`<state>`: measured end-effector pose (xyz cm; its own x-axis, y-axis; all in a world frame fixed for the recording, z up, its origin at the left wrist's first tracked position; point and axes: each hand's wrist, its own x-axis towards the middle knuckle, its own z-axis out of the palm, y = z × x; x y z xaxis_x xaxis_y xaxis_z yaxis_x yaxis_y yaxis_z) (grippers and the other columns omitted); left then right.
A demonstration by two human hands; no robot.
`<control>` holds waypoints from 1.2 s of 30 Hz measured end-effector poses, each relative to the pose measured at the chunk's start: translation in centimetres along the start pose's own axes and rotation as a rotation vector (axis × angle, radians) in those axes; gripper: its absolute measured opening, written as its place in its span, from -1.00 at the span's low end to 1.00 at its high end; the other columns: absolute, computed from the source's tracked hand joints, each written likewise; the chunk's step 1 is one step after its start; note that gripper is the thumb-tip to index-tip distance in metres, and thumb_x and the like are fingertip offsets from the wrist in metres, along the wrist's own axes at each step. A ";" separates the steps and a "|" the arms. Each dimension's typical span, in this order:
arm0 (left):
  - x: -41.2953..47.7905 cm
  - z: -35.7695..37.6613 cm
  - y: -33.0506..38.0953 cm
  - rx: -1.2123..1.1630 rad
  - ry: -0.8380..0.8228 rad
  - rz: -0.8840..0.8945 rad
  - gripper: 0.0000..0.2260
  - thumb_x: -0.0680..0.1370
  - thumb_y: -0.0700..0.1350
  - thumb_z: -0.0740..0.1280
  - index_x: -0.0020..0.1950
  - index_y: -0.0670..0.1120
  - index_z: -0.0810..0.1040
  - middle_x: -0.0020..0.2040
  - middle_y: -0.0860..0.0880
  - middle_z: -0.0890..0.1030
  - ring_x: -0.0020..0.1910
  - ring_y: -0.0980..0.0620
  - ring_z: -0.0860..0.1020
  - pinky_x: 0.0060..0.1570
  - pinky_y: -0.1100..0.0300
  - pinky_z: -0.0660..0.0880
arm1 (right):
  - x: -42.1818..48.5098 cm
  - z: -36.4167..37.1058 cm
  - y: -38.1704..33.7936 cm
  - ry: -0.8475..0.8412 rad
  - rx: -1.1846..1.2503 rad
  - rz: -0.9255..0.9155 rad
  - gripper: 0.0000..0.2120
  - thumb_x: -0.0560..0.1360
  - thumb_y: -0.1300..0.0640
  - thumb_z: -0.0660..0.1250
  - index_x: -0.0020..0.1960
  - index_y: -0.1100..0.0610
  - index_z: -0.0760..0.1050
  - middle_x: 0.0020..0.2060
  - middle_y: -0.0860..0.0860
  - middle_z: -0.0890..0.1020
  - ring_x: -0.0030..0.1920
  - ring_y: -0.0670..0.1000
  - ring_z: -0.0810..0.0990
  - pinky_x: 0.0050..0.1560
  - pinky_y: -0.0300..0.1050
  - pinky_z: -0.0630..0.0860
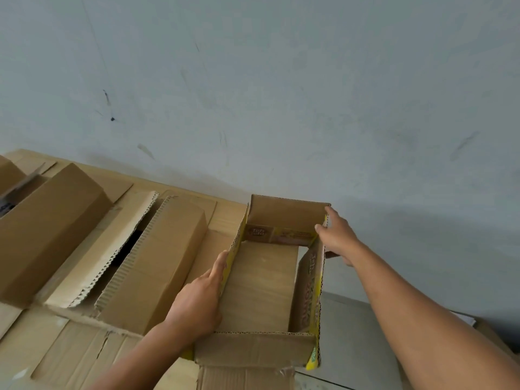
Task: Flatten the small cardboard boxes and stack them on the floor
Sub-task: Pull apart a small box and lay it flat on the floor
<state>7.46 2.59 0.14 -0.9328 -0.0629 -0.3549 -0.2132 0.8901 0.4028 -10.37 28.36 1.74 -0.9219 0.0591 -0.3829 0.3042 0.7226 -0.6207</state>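
Note:
A small open cardboard box [281, 347] with yellow printed sides stands upright in the lower middle, resting on flat cardboard. Its top flaps are spread and its inside is empty. My left hand [197, 299] grips the box's left wall, thumb along the top edge. My right hand [336, 235] holds the far right corner of the box, fingers over the right wall's rim. Both forearms reach in from the bottom of the view.
A larger brown box [152, 266] with parted top flaps lies left of the small box. Another big box [47, 229] sits further left. Flattened cardboard sheets [70, 356] cover the surface below. A pale wall [281, 94] rises right behind, with grey floor [351, 333] at right.

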 end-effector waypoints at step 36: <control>-5.3 0.7 8.6 -0.642 -0.161 0.374 -0.28 0.36 -0.51 0.26 0.36 0.12 0.48 0.24 0.14 0.59 0.26 0.17 0.54 0.22 0.27 0.52 | -13.1 5.3 1.0 -0.240 0.419 0.287 -0.56 0.49 -0.01 0.26 0.29 0.19 0.40 0.11 0.19 0.61 0.02 0.20 0.64 -0.24 0.18 0.69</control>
<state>10.79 10.91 4.93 -0.9328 0.3019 -0.1967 -0.0637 0.3990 0.9147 3.28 24.69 2.54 -0.7225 0.0187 -0.6911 0.6492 0.3622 -0.6689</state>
